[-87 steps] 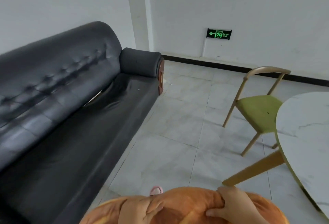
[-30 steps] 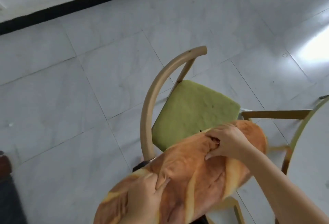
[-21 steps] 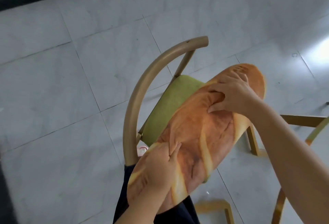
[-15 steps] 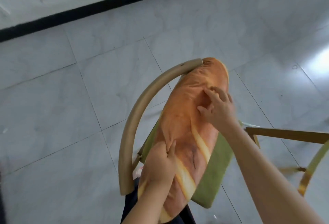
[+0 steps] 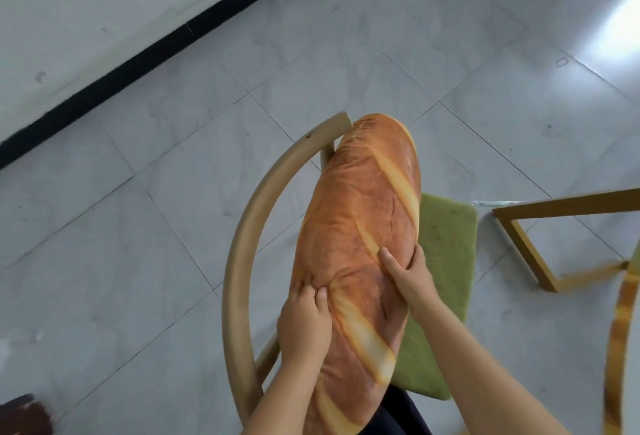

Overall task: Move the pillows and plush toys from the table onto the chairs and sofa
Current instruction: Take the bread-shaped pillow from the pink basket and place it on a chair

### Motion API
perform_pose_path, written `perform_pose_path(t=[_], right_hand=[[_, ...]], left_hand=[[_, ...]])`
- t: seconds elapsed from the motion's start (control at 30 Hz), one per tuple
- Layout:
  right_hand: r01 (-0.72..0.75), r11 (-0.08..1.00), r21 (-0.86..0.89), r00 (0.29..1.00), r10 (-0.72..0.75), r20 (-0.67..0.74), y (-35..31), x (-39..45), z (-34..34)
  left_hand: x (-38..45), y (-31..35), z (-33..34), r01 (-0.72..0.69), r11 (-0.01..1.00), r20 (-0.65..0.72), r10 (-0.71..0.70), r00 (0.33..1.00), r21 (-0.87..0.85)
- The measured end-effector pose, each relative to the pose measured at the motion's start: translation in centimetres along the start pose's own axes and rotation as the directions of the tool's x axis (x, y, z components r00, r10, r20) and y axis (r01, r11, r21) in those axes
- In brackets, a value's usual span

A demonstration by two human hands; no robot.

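Two hands grip one bread-shaped pillow (image 5: 360,244) at frame centre. From the left: a black baseboard (image 5: 138,60) crosses the upper left, then the chair's curved wooden backrest (image 5: 242,251) against the pillow's far end. The left hand (image 5: 304,324) pinches its lower left side; the right hand (image 5: 408,279) clasps its right edge above the green seat (image 5: 446,261). A wooden desk frame (image 5: 540,247) stands at right.

The bread pillow (image 5: 360,247) has been carried from beside the sofa and turned lengthwise over the chair (image 5: 242,244), its far end now against the backrest tip. The right hand (image 5: 408,275) has been slid nearer, level with the left hand (image 5: 304,324).
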State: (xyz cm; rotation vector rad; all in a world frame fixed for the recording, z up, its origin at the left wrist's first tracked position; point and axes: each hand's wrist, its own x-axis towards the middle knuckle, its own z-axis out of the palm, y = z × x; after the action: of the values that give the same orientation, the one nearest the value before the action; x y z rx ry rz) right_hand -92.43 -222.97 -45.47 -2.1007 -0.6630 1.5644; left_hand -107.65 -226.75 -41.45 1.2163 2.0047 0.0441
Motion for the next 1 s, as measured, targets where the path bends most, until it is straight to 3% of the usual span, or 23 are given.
perform_pose_path(t=[0.23,0.4,0.53,0.6,0.67,0.87,1.0], right_hand=[[-0.057,0.998,-0.029,0.994,0.053,-0.099,0.2,-1.7,1.5],[-0.033,0.982,-0.188,0.999,0.031,-0.014,0.8,-2.1,2.9],[-0.069,0.993,-0.092,0.991,0.058,-0.117,1.2,-1.0,1.6],[-0.140,0.984,0.113,0.990,0.143,-0.015,1.4,-0.7,1.1],[-0.151,0.968,0.201,0.988,0.142,0.059,1.6,-0.5,1.3],[-0.098,0.985,0.142,0.994,0.105,-0.040,2.4,-1.7,1.3],[-0.107,0.994,0.014,0.994,0.107,-0.036,2.8,-1.0,1.3]], left_hand=[[1.1,-1.4,-1.7,-0.051,0.992,0.074,0.059,0.996,-0.112],[3.6,-2.1,-1.3,0.111,0.992,0.013,-0.110,0.994,-0.067],[3.5,-0.7,0.3,0.212,0.975,-0.029,-0.214,0.976,-0.064],[2.9,-0.5,0.6,0.214,0.971,-0.080,-0.223,0.972,-0.103],[2.5,-0.7,0.3,0.196,0.965,-0.116,-0.218,0.969,-0.175],[1.2,-1.1,-0.5,0.103,0.942,-0.164,-0.162,0.973,-0.319],[1.6,-1.6,0.2,0.116,0.956,-0.177,-0.167,0.970,-0.270]])
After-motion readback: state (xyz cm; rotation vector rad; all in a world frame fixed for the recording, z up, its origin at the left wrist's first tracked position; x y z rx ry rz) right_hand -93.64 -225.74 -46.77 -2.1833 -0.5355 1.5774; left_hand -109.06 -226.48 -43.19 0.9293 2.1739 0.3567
